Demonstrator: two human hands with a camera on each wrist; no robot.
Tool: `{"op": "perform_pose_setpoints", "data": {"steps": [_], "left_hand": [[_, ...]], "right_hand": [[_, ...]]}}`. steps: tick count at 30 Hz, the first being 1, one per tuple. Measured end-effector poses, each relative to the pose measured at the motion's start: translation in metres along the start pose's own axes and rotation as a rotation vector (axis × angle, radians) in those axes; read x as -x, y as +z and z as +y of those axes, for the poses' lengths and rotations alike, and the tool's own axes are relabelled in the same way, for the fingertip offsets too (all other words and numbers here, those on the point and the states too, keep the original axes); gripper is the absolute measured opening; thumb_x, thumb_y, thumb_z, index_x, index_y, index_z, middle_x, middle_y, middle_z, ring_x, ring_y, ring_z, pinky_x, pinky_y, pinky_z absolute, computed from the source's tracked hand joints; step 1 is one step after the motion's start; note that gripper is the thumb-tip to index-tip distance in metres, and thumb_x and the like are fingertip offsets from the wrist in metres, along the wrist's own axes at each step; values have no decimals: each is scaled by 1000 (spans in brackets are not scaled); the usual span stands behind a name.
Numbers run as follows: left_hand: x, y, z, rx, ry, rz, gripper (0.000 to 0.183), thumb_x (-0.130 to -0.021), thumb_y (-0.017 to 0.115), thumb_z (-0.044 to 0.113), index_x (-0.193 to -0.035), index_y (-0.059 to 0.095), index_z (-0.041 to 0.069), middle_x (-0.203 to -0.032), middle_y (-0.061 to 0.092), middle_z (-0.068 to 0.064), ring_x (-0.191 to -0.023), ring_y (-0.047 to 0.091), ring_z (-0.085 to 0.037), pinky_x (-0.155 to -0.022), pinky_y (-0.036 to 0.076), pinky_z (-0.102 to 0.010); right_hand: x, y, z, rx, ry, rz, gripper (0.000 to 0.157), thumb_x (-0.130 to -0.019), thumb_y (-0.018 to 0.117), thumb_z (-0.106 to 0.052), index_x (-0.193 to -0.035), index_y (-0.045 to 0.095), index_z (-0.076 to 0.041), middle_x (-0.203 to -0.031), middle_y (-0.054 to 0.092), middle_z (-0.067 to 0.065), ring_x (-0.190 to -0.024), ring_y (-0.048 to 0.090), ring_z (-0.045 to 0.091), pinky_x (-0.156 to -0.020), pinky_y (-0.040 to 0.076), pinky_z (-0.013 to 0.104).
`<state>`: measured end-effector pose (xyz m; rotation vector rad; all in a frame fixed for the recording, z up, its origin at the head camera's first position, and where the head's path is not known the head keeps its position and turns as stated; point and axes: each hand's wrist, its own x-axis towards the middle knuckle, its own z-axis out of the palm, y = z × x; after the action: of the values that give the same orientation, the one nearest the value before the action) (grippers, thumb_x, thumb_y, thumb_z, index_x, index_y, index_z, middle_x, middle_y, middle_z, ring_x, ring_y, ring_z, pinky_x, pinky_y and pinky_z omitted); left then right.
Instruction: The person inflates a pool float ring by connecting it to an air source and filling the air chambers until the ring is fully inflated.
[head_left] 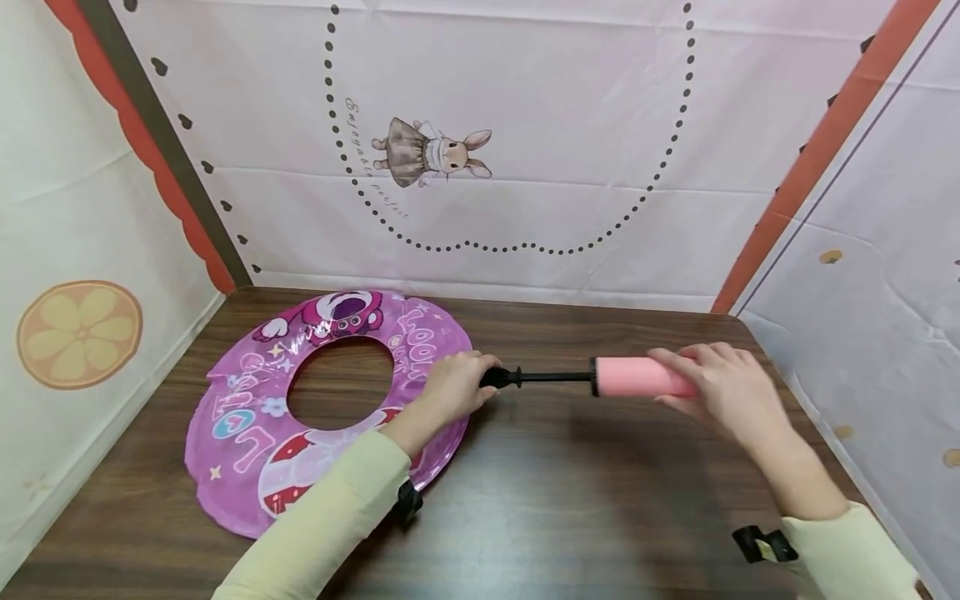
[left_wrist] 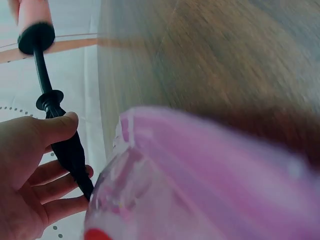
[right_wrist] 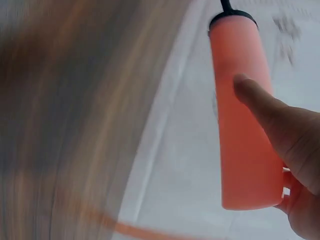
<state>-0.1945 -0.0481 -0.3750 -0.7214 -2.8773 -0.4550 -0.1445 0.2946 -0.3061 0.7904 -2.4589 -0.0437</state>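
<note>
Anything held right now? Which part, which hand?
Yes, a pump: the right hand grips its pink barrel, and the left hand holds the black end piece of its rod.

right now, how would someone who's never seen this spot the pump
Start at the brown table and find the big purple ring on it. To the ring's right, the left hand and right hand hold the pump between them. It has a pink barrel and thin black rod, slim and plain where the ring is wide and printed.
</note>
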Motion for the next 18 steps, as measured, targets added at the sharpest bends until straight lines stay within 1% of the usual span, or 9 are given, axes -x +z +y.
{"op": "perform_pose_setpoints", "data": {"steps": [3,5,7,10,11,13,14,15,18], "left_hand": [[0,-1,-2,-12,-6,9,35,-77,74,28,-109,65,19,-97,67,-5,-84,64,-24,-68,52,-38],[1,-1,-2,-19,-8,11,34,-77,73,28,-109,65,19,-97,67,-5,-85,64,-24,-69,52,-38],[1,-1,-1,-13,1,14,34,-77,73,28,-109,66,18,-98,67,-5,-85,64,-24,-69,52,-38],[1,-2,3,-1,32,27,33,-77,73,26,-109,66,16,-98,67,-5,-85,64,-24,-70,52,-38],[0,-3,4,2,47,34,33,-77,73,25,-108,66,15,-97,67,-6,-84,64,-25,-70,53,-38],[0,-4,6,3,68,50,32,-77,73,24,-107,66,13,-95,67,-7,-82,64,-25,-69,52,-39],[0,-4,7,-5,72,58,32,-77,74,23,-106,66,13,-94,67,-7,-81,64,-26,-68,52,-39],[0,-4,7,-14,74,64,32,-76,74,23,-105,66,13,-93,67,-7,-80,64,-26,-68,52,-39],[0,-3,7,-36,69,65,32,-76,74,23,-105,66,13,-91,66,-6,-78,64,-24,-66,52,-38]], "right_hand": [[9,-10,13,3,32,7,76,-83,18,-72,-110,63,-18,-85,63,13,-79,57,36,-66,44,52],[10,-10,14,3,31,17,76,-83,17,-73,-109,63,-18,-84,63,13,-79,57,37,-66,44,53],[5,-6,8,9,8,22,74,-84,19,-71,-110,63,-18,-84,63,12,-78,57,36,-64,43,51],[-9,7,-10,15,-37,38,57,-82,49,-65,-112,63,-19,-84,63,12,-78,57,35,-61,42,48],[-15,11,-16,23,-49,43,53,-78,59,-60,-112,63,-19,-84,63,12,-78,57,34,-60,41,47],[-25,21,-29,43,-58,45,53,-68,74,-48,-111,63,-19,-85,63,12,-79,57,34,-60,42,46],[-29,25,-34,52,-57,46,56,-62,79,-42,-111,63,-20,-85,63,12,-79,57,34,-61,42,46],[-32,29,-40,63,-54,44,58,-60,82,-42,-110,63,-20,-85,63,12,-79,57,33,-62,43,46],[-40,38,-53,86,-44,31,58,-59,83,-43,-110,63,-22,-85,63,11,-80,56,32,-65,44,46]]}}
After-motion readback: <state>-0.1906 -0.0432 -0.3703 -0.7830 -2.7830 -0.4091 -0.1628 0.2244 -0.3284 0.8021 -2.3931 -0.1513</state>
